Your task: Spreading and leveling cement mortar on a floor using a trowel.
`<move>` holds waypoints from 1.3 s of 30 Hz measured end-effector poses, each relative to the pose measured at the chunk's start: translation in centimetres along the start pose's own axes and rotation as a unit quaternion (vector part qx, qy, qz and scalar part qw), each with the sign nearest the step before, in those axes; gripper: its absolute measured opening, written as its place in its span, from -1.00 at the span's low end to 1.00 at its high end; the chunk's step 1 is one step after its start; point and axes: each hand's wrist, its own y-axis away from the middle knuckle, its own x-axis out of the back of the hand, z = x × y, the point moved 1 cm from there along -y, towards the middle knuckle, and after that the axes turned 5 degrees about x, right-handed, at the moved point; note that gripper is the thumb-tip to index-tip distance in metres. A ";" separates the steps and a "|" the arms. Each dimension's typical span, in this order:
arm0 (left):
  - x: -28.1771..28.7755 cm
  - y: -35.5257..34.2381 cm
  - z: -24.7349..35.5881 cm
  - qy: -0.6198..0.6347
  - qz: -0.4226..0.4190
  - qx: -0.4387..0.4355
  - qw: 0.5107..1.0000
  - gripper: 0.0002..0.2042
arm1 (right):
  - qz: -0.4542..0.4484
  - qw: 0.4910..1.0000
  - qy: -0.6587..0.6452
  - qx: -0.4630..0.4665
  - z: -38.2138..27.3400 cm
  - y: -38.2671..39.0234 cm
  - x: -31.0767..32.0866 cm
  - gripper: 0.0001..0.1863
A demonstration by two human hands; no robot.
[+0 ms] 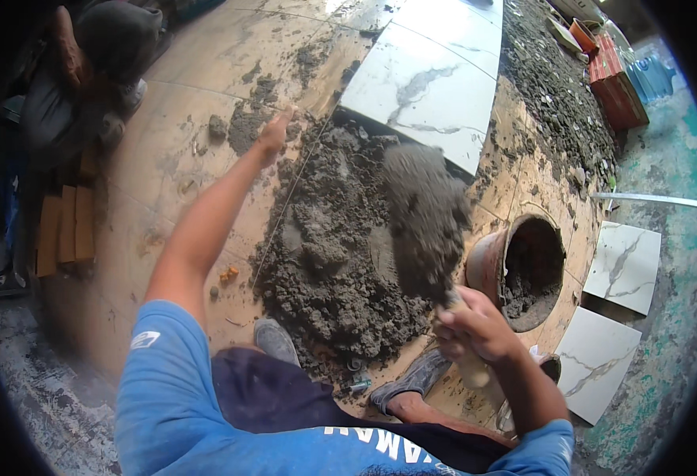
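My right hand (479,329) grips a trowel by its pale handle (474,373). Grey mortar (424,198) covers the blade, blurred by motion, above the right side of a rough mortar bed (325,246). Stretched out to the far left, my left hand (272,136) hovers over or rests on the floor beside the bed, its fingers partly extended; I see nothing held in it. Beyond the bed lie white grey-veined tiles (428,79), the nearest bordering the mortar. A bucket (485,266) with mortar inside stands right of the trowel.
Two loose marbled tiles (622,266) lie at the right. Farther back are spread rubble (551,103), a red box (612,83) and a blue plastic container (651,78). Another person (87,87) crouches at the far left, near brown boxes (67,226). My shoe (275,341) is beside the mortar.
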 end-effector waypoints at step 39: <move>-5.9 -2.0 -2.4 0.019 -0.203 -0.060 0.977 0.00 | 0.195 0.709 0.674 -0.070 -10.3 -25.7 5.6 -0.54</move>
